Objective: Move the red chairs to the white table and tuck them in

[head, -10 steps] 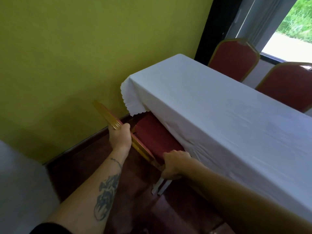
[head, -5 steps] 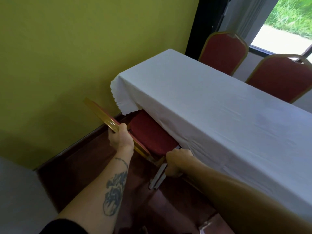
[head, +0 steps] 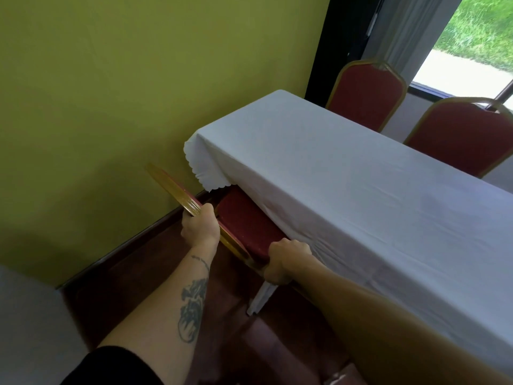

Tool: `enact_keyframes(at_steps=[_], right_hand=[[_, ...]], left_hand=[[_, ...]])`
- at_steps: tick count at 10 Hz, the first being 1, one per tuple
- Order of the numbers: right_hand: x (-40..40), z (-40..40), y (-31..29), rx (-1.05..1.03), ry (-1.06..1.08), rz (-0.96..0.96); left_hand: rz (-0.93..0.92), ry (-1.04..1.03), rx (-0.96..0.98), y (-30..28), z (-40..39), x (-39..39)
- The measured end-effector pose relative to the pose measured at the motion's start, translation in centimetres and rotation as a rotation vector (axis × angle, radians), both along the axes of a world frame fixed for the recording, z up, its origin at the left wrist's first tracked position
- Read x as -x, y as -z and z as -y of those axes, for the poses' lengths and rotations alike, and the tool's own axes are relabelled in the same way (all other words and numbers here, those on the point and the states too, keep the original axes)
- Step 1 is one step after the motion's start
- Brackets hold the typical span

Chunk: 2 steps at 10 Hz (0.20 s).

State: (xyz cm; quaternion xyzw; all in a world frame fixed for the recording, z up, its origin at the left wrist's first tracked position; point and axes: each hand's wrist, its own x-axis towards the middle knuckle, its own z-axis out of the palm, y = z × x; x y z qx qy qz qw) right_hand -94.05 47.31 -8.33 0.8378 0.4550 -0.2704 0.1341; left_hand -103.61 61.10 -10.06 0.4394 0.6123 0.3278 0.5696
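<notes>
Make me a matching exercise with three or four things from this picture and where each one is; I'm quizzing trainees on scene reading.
Things:
1. left hand
2. right hand
3. tablecloth
4. far chairs

Places:
A. behind the table, by the window
B. gripping the near chair's gold back frame
C. draped over the table
D. gripping the seat's front corner

Pairs: 1-B, 2-D, 3-C, 4-A

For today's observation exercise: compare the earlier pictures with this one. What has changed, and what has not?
The near chair has gone slightly further under the white table; less seat shows. Both grips are unchanged: left hand on the gold backrest, right hand at the seat corner. The two far chairs stayed put.
</notes>
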Motion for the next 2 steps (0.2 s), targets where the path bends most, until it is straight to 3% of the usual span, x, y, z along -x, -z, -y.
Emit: enact_keyframes(at_steps=[2], right_hand=[[-1.5,1.7,-1.3,-0.166,0.122,-0.133]], left_hand=[[-0.186,0.028,-0.228,-2.2,0.2,1.0]])
